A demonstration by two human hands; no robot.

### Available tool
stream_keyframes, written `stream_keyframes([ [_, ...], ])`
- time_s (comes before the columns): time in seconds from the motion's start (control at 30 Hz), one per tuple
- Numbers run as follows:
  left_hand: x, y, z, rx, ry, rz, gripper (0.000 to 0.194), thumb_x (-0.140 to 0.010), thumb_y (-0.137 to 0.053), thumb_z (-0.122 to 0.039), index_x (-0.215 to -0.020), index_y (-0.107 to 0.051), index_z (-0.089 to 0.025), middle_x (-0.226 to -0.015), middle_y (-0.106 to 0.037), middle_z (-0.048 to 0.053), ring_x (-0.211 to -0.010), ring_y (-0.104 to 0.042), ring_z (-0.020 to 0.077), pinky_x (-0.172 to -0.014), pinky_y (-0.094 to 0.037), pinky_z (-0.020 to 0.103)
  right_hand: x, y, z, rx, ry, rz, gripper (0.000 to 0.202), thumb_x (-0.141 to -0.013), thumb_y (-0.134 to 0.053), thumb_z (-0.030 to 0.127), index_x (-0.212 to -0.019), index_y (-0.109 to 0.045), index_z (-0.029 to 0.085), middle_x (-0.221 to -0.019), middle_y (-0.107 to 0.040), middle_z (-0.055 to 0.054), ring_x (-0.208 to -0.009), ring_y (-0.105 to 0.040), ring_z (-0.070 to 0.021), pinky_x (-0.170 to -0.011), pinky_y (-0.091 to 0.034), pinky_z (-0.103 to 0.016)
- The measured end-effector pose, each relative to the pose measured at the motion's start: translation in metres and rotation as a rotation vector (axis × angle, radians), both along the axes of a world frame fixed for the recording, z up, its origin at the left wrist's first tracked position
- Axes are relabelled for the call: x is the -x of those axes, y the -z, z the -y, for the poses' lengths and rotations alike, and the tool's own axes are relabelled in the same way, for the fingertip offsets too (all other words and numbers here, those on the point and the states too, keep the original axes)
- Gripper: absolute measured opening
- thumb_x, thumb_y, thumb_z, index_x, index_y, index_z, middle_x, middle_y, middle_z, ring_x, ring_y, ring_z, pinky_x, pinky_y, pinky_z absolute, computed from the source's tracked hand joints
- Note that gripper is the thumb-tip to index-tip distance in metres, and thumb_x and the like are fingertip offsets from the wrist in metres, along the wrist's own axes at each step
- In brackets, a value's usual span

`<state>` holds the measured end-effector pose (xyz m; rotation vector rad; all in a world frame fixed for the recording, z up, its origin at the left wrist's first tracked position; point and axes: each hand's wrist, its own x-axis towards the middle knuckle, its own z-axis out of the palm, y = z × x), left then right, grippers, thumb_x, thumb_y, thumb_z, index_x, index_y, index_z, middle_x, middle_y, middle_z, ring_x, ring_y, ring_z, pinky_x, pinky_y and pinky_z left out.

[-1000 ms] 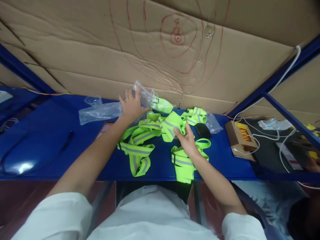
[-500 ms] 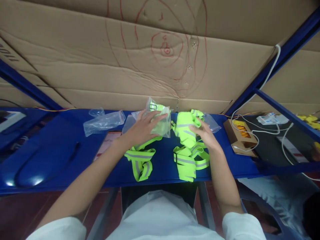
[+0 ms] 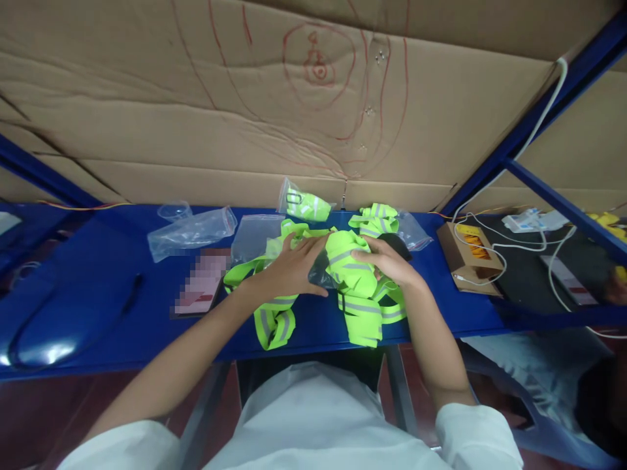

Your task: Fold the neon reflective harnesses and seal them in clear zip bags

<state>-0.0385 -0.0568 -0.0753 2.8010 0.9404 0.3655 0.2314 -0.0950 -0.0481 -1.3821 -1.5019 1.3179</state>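
Note:
My right hand [image 3: 386, 260] is closed round a folded neon-yellow reflective strap bundle [image 3: 350, 264], above the middle of the table. My left hand [image 3: 296, 266] has its fingers spread, palm toward the bundle, with part of a clear plastic bag [image 3: 321, 271] between it and the bundle. Whether the fingers grip the bag is hidden. Loose yellow straps [image 3: 275, 326] lie beneath my left wrist, and more straps [image 3: 363, 321] lie below my right hand. Behind the hands sits a bagged yellow strap [image 3: 308, 205].
Clear bags [image 3: 196, 233] and a phone-like device [image 3: 200, 285] lie on the blue table [image 3: 88, 261] at left. At right are an open cardboard box [image 3: 453, 251], white cables and a blue frame post [image 3: 519, 130]. A cardboard wall [image 3: 245, 150] stands behind.
My right hand has brought the strap bundle slightly left and down. My left hand has moved lower, beside the bundle, and the bagged strap behind is now uncovered. The view has shifted slightly.

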Motion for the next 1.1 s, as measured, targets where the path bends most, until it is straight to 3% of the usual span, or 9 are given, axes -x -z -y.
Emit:
stream_keyframes([
  [0.13,-0.009,0.001,0.001,-0.054,-0.01,0.027,0.133,-0.078,-0.085,-0.058,-0.168,0.005,-0.019,-0.164,-0.039,0.025,-0.154,-0.036,0.0403,-0.126,0.002,0.068,-0.01,0.002,-0.001,0.036,0.045,-0.096,0.062,-0.078,-0.084,0.046,-0.134,-0.071,0.023,-0.109,-0.079,-0.004,-0.071,-0.068,-0.019,-0.065,-0.06,-0.033],
  [0.2,-0.014,0.0,0.001,-0.083,-0.009,-0.001,0.135,-0.075,-0.088,-0.055,-0.168,0.003,-0.018,-0.168,-0.031,0.026,-0.158,-0.029,0.0412,-0.125,0.009,0.069,-0.016,0.002,-0.003,0.043,0.067,-0.136,0.058,-0.076,-0.086,0.046,-0.127,-0.075,0.023,-0.104,-0.08,-0.005,-0.082,-0.073,-0.0243,-0.076,-0.062,-0.038],
  [0.3,-0.024,0.002,-0.001,-0.081,0.013,-0.089,0.129,-0.071,-0.091,-0.054,-0.166,-0.014,-0.015,-0.17,-0.026,0.027,-0.159,-0.024,0.0432,-0.125,0.01,0.071,-0.025,0.003,-0.007,0.062,0.103,-0.188,0.052,-0.075,-0.086,0.047,-0.119,-0.076,0.021,-0.104,-0.081,-0.006,-0.084,-0.076,-0.0263,-0.078,-0.062,-0.039],
  [0.43,-0.034,0.003,-0.004,-0.102,0.031,-0.101,0.111,-0.066,-0.095,-0.048,-0.154,-0.039,-0.009,-0.159,-0.043,0.031,-0.153,-0.036,0.044,-0.126,-0.001,0.071,-0.03,0.006,-0.011,0.104,0.136,-0.259,0.048,-0.074,-0.088,0.044,-0.113,-0.076,0.02,-0.105,-0.081,-0.006,-0.082,-0.077,-0.024,-0.076,-0.061,-0.035],
  [0.53,-0.032,-0.002,-0.005,-0.153,0.039,-0.035,0.092,-0.071,-0.092,-0.046,-0.144,-0.049,-0.009,-0.146,-0.056,0.027,-0.144,-0.048,0.042,-0.126,-0.006,0.072,-0.028,0.004,-0.009,0.147,0.086,-0.28,0.043,-0.073,-0.089,0.04,-0.109,-0.077,0.02,-0.101,-0.082,-0.005,-0.081,-0.077,-0.0225,-0.076,-0.061,-0.033],
  [0.73,-0.019,-0.017,-0.001,-0.168,0.015,0.124,0.103,-0.081,-0.083,-0.053,-0.16,-0.029,-0.017,-0.158,-0.047,0.022,-0.149,-0.044,0.0366,-0.129,-0.001,0.066,-0.021,-0.004,-0.003,0.171,0.033,-0.249,0.039,-0.074,-0.089,0.041,-0.104,-0.079,0.018,-0.095,-0.081,-0.005,-0.081,-0.077,-0.0221,-0.075,-0.061,-0.031],
  [0.9,-0.021,-0.013,0.006,-0.23,0.094,0.133,0.106,-0.078,-0.088,-0.046,-0.162,-0.03,-0.019,-0.159,-0.046,0.022,-0.151,-0.041,0.039,-0.13,-0.009,0.065,-0.018,-0.008,-0.005,0.227,-0.135,-0.085,0.042,-0.077,-0.085,0.044,-0.108,-0.081,0.016,-0.093,-0.081,-0.006,-0.084,-0.076,-0.0226,-0.073,-0.059,-0.029],
  [1.0,-0.024,-0.009,0.012,-0.273,0.158,0.115,0.101,-0.08,-0.086,-0.048,-0.162,-0.032,-0.022,-0.157,-0.048,0.022,-0.149,-0.044,0.0394,-0.13,-0.009,0.068,-0.019,-0.009,-0.006,0.218,-0.27,-0.001,0.039,-0.079,-0.083,0.045,-0.107,-0.083,0.018,-0.098,-0.082,-0.004,-0.091,-0.075,-0.0231,-0.08,-0.059,-0.03],
  [1.1,-0.023,-0.011,0.019,-0.311,0.215,0.103,0.095,-0.085,-0.081,-0.049,-0.163,-0.03,-0.027,-0.159,-0.046,0.021,-0.149,-0.044,0.0382,-0.129,-0.009,0.069,-0.02,-0.006,-0.007,0.135,-0.262,0.027,0.041,-0.079,-0.083,0.044,-0.115,-0.081,0.023,-0.117,-0.08,-0.002,-0.11,-0.073,-0.026,-0.095,-0.058,-0.035],
])
